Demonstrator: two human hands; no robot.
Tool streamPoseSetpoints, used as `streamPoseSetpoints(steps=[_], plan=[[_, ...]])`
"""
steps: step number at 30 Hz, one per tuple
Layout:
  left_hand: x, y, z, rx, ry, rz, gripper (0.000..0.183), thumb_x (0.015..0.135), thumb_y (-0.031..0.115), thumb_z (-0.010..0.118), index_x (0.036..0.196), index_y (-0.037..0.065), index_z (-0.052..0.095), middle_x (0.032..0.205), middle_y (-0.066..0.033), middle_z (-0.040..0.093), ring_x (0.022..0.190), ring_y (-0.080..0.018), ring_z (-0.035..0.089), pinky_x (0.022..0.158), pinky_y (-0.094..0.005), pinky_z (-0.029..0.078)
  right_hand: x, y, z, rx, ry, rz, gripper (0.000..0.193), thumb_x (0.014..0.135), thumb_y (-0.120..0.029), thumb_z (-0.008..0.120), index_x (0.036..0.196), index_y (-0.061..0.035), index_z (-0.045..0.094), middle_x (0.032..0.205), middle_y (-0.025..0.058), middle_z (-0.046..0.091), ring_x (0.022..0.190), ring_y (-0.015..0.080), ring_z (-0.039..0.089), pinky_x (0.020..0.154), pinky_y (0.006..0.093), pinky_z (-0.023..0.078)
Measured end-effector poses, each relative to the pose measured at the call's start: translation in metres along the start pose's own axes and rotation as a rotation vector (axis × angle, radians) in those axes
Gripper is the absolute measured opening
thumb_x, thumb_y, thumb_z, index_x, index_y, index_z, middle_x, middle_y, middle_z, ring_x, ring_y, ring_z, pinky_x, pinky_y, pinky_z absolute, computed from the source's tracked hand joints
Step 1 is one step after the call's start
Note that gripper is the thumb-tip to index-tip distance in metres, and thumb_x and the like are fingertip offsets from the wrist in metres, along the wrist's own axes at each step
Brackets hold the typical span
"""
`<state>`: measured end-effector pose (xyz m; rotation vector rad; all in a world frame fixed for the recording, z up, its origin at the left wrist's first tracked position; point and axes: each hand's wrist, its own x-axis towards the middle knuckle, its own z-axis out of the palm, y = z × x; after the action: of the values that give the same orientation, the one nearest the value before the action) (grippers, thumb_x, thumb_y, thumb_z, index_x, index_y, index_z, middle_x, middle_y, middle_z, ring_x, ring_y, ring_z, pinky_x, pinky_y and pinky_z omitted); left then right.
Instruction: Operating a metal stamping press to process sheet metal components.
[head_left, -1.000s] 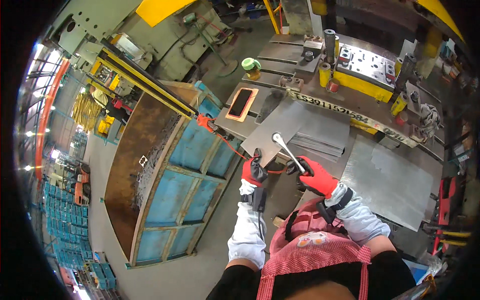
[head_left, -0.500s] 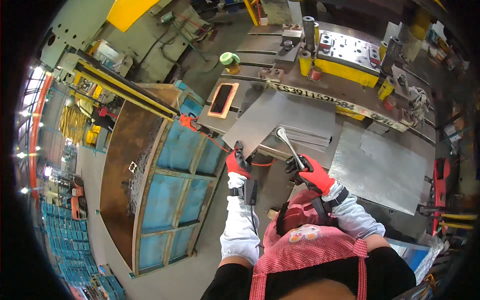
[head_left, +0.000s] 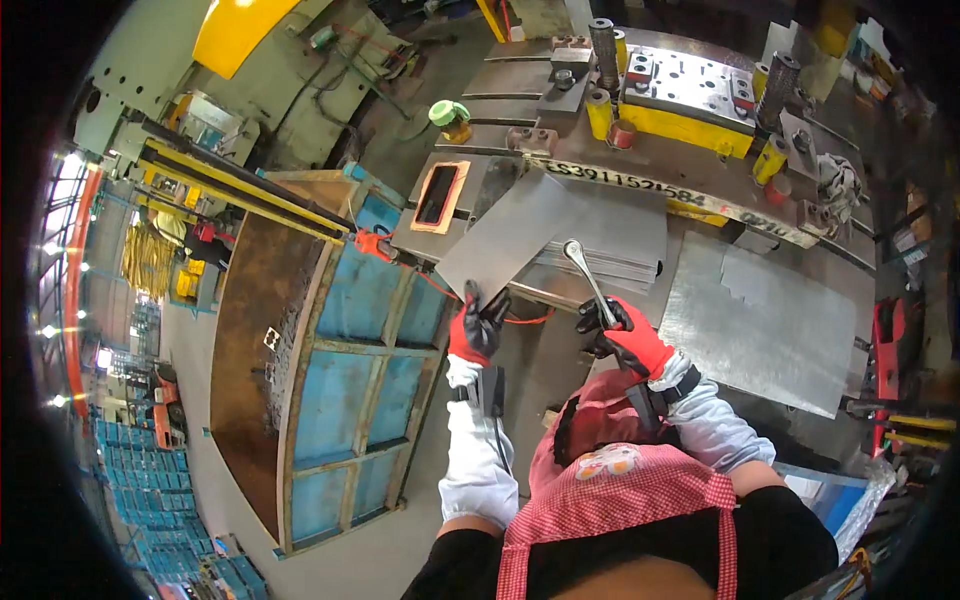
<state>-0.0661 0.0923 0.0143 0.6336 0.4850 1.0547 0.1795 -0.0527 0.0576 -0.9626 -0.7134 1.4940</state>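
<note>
My left hand (head_left: 476, 330), in a red and black glove, pinches the near corner of a thin grey metal sheet (head_left: 505, 232). The thumb lies on top and the other fingers are partly hidden at its edge. That sheet lies slanted across a stack of similar metal sheets (head_left: 618, 228) on the press bed. My right hand (head_left: 628, 338), gloved alike, is closed around the handle of a shiny ratchet wrench (head_left: 590, 270). Its round head points up and away, in front of the stack's near edge.
A broad metal plate (head_left: 762, 325) lies to the right. Beyond the stack stands a yellow-edged die (head_left: 690, 95) with posts. A phone (head_left: 438, 195) and green-lidded bottle (head_left: 450, 118) are on the bed's left. A blue-sided bin (head_left: 345, 400) stands left of me.
The view has shifted slightly. My left hand stays at the sheet's corner with its fingers a little more spread. My right hand still holds the wrench, its head slightly higher.
</note>
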Motion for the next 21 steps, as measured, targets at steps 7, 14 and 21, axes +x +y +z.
streamPoseSetpoints(steps=[7, 14, 21], plan=[[0.009, -0.011, -0.039, 0.981, -0.067, 0.031, 0.038, 0.093, 0.024, 0.041, 0.123, 0.0, 0.044, 0.119, -0.0145, 0.053, 0.104, -0.0234, 0.054, 0.07, -0.024, 0.051, 0.007, 0.02, -0.006, -0.018, 0.01, -0.029, 0.04, 0.071, 0.001, 0.052, 0.111, -0.0043, 0.05, 0.084, 0.0034, 0.057, 0.062, 0.0086, 0.052, 0.055, 0.0238, 0.046], [0.009, -0.015, 0.006, 1.089, 0.167, 0.226, 0.022, 0.092, 0.018, 0.045, 0.102, 0.001, 0.055, 0.095, -0.0096, 0.064, 0.081, -0.0184, 0.062, 0.068, -0.0274, 0.049, 0.003, 0.014, -0.016, -0.013, 0.028, 0.005, 0.044, 0.069, -0.001, 0.053, 0.113, -0.0029, 0.049, 0.095, 0.008, 0.059, 0.084, 0.0146, 0.057, 0.066, 0.0275, 0.05], [0.023, -0.027, -0.013, 0.199, 0.273, -0.024, 0.026, 0.092, 0.026, 0.045, 0.106, 0.006, 0.054, 0.103, -0.0114, 0.061, 0.089, -0.0236, 0.06, 0.081, -0.0358, 0.049, 0.002, 0.013, -0.018, -0.017, 0.062, -0.002, 0.044, 0.069, -0.002, 0.053, 0.113, -0.0028, 0.049, 0.095, 0.0089, 0.058, 0.081, 0.0146, 0.058, 0.065, 0.0273, 0.05]])
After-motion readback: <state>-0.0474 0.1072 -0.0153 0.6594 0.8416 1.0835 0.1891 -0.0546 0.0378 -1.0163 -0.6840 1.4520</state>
